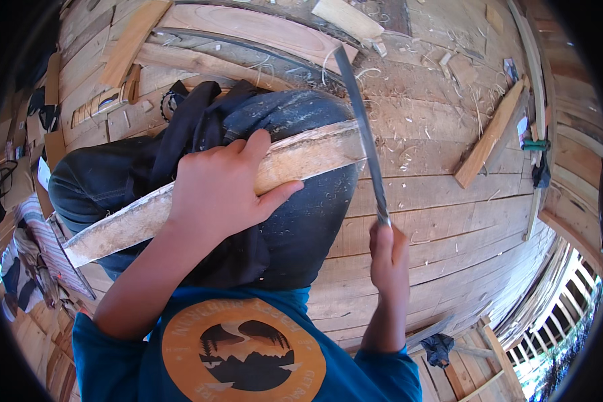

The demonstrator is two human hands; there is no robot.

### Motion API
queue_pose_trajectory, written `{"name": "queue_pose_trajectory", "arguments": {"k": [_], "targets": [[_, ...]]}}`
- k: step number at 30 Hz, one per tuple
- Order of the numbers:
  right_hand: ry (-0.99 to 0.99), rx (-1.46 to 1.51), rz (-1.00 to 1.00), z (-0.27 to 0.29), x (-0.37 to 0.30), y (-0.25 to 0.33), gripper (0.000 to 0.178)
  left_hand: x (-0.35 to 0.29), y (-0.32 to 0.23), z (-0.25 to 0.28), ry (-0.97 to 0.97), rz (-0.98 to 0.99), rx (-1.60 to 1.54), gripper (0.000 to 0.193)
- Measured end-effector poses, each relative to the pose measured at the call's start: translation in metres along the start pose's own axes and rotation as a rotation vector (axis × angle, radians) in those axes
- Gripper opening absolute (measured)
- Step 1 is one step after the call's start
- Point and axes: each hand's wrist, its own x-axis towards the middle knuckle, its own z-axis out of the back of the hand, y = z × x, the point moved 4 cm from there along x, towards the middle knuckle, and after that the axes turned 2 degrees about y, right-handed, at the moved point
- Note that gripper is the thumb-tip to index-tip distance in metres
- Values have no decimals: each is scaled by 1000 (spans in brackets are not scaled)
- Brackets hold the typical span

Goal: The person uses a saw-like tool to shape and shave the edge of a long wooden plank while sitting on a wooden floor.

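Note:
A narrow, rough-faced wooden plank [318,151] lies slantwise across my lap, its far right end past my knee. My left hand [218,184] is closed over the middle of it, thumb along the near side and fingers over the far edge. In my right hand [390,258] is a machete [363,120], gripped by its handle, which my fingers mostly hide. The long grey blade points away from me and crosses the plank's right end. From this view I cannot tell whether blade and wood touch.
I sit on a board floor [435,221] strewn with curled shavings and chips. Long boards [254,30] lie beyond my knees. A wooden piece [492,134] and a green spool-like thing [534,144] are at the right. A black bag [438,348] lies at lower right, striped cloth [43,228] at left.

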Motion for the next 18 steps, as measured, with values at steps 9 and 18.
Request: {"name": "queue_pose_trajectory", "arguments": {"k": [9,18], "targets": [[6,9,27,-11,23,2,46,-1,-2,-3,-19,-29,39,59],[8,21,-48,9,-31,-16,46,0,-3,1,36,-3,18,56]]}}
